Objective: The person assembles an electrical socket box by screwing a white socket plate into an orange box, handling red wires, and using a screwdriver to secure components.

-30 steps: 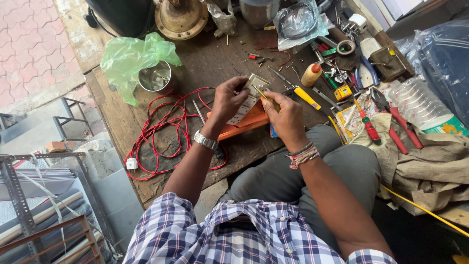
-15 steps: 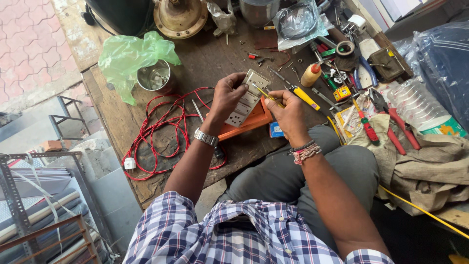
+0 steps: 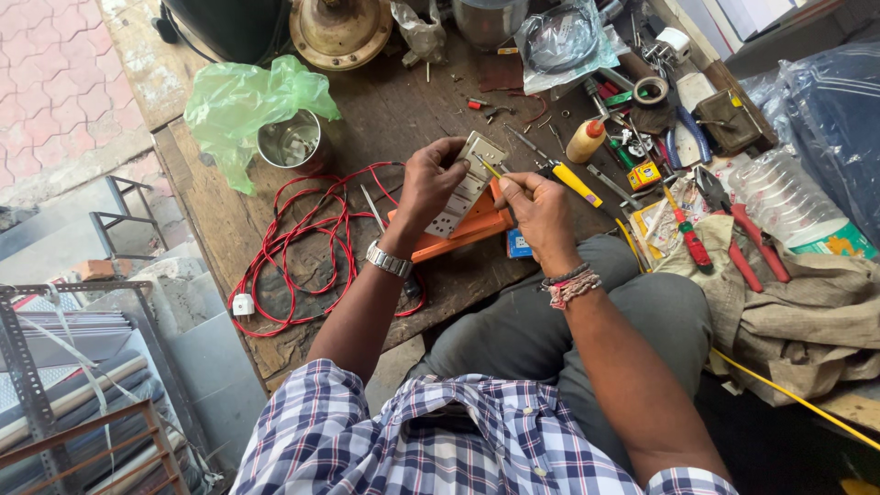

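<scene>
We see the left hand (image 3: 431, 183) with its fingers curled tight around a white switch plate (image 3: 466, 183), held tilted above the orange box (image 3: 467, 229) on the wooden workbench (image 3: 385, 110). The right hand (image 3: 541, 215) has its fingers pinched together on a thin yellow-handled screwdriver (image 3: 490, 168), its tip touching the plate. Red wire (image 3: 302, 247) lies coiled just beside the left wrist.

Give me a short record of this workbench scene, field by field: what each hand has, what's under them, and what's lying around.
Left hand: holds a pale switch-and-socket plate, tilted
Right hand: grips a thin yellow-tipped tool, tip at the plate
Below the hands: orange box on the wooden bench
Left of the hands: coiled red cable with a white plug, steel cup, green plastic bag
Right of the hands: yellow-handled screwdriver, red-handled pliers, clear plastic bottle
</scene>
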